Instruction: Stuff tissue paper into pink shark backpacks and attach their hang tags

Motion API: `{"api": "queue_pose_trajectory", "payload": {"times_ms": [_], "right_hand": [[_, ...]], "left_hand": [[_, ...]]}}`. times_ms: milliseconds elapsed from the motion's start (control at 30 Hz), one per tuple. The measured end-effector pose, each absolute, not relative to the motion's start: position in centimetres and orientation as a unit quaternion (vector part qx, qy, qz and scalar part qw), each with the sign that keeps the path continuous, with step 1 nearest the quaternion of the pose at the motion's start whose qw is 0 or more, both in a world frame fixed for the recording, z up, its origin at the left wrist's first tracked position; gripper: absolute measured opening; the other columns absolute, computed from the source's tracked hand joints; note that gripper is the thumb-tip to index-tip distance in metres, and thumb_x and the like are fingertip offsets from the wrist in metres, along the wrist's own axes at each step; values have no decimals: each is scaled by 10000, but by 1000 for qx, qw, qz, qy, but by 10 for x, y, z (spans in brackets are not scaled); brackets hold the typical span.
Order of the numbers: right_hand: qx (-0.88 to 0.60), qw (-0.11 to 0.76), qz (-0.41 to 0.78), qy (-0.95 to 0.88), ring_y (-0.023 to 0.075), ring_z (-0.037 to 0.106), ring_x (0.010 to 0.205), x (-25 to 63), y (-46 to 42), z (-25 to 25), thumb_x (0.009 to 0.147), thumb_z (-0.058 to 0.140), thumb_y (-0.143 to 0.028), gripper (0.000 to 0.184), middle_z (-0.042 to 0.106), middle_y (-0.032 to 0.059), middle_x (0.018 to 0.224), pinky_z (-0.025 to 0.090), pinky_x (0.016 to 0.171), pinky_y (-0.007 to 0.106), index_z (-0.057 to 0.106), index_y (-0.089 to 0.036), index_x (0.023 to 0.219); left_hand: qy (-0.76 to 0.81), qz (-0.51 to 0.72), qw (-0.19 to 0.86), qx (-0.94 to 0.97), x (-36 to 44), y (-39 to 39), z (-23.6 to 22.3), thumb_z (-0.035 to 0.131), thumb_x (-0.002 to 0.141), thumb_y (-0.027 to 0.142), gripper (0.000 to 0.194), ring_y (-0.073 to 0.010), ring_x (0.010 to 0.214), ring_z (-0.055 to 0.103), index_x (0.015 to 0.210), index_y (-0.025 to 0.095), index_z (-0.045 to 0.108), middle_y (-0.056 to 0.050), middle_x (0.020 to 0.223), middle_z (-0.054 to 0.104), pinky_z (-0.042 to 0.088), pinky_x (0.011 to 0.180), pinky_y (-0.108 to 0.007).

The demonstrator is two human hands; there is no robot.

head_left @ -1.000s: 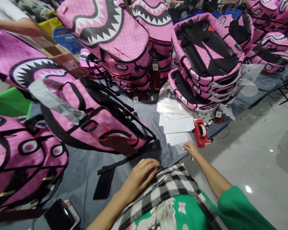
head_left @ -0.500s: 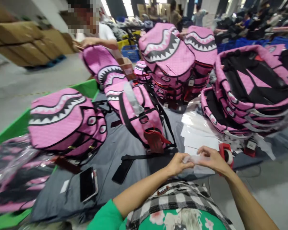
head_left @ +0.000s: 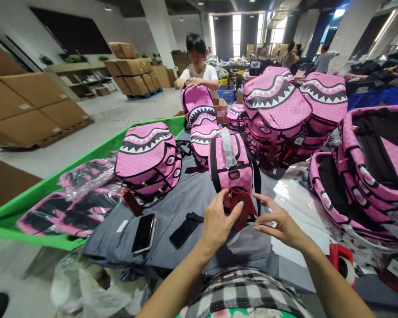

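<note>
On the grey-covered table, a pink duffel bag [head_left: 223, 174] with black straps and a shark-mouth print faces me. A dark red hang tag [head_left: 240, 211] dangles from its end on a red loop. My left hand [head_left: 219, 218] has thumb and fingers closed around the tag's left side. To the right, my right hand [head_left: 280, 223] pinches the edge of a translucent plastic sleeve [head_left: 248, 239] between thumb and a finger, its index finger stretched towards the tag. The sleeve hangs just below the tag. Clear wrap [head_left: 228, 148] covers the bag's handle.
Pink backpacks [head_left: 147, 159] stand left, with more stacked behind and right. Two phones [head_left: 143, 233] lie at the front left. White sheets [head_left: 298, 225] and a red tape dispenser [head_left: 341, 263] sit right. Across the table, a person [head_left: 200, 75] handles another pink bag.
My hands have moved from the plastic sleeve near the table's front edge to the duffel's tag. The left hand has taken hold of the tag. The view has tilted up and turned left.
</note>
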State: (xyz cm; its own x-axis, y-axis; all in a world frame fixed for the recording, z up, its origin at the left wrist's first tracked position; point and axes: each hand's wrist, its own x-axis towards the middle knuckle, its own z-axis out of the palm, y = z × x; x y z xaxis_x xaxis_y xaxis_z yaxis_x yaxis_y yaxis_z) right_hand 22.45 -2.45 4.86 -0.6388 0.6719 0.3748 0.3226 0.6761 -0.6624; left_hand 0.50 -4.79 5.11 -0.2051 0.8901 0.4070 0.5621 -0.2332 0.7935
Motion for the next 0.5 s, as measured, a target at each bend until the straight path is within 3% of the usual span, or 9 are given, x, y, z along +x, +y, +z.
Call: {"api": "queue_pose_trajectory", "payload": {"times_ms": [100, 167, 267, 367, 500], "right_hand": [[-184, 291, 241, -907, 275, 561, 1290, 193, -27, 44, 934, 646, -282, 165, 557, 166, 1430, 485, 1057, 452, 756, -207, 838], [-145, 265, 255, -919, 266, 595, 1240, 185, -33, 44, 949, 624, -278, 164, 644, 155, 1324, 489, 1046, 445, 736, -204, 857], [-204, 237, 355, -881, 180, 692, 897, 201, -31, 60, 1000, 549, -378, 262, 753, 88, 992, 549, 823, 292, 714, -196, 908], [-314, 239, 394, -830, 120, 584, 628, 233, -12, 84, 974, 550, -518, 391, 678, 23, 718, 451, 587, 214, 699, -173, 867], [-369, 127, 369, -844, 110, 519, 564, 235, 20, 94, 906, 626, -473, 344, 609, -1, 629, 361, 529, 217, 658, -163, 759]], "left_hand": [[626, 440, 238, 598, 9, -38, 56, 736, 797, 513, 529, -267, 921, 711, 1187, 178, 611, -94, 1004, 749, 542, 838, -385], [617, 446, 294, 578, 9, -32, 55, 708, 806, 511, 430, -251, 830, 713, 1064, 171, 660, -77, 902, 754, 539, 781, -364], [551, 496, 409, 532, -4, -22, 50, 674, 807, 505, 348, -196, 695, 685, 857, 161, 689, -51, 768, 742, 518, 680, -302], [492, 527, 495, 485, -29, -19, 53, 813, 690, 489, 378, -159, 680, 663, 814, 145, 718, -39, 755, 747, 502, 676, -258], [412, 574, 585, 399, -56, -17, 86, 928, 602, 425, 412, -121, 665, 644, 831, 132, 750, -28, 760, 739, 499, 673, -222]]}}
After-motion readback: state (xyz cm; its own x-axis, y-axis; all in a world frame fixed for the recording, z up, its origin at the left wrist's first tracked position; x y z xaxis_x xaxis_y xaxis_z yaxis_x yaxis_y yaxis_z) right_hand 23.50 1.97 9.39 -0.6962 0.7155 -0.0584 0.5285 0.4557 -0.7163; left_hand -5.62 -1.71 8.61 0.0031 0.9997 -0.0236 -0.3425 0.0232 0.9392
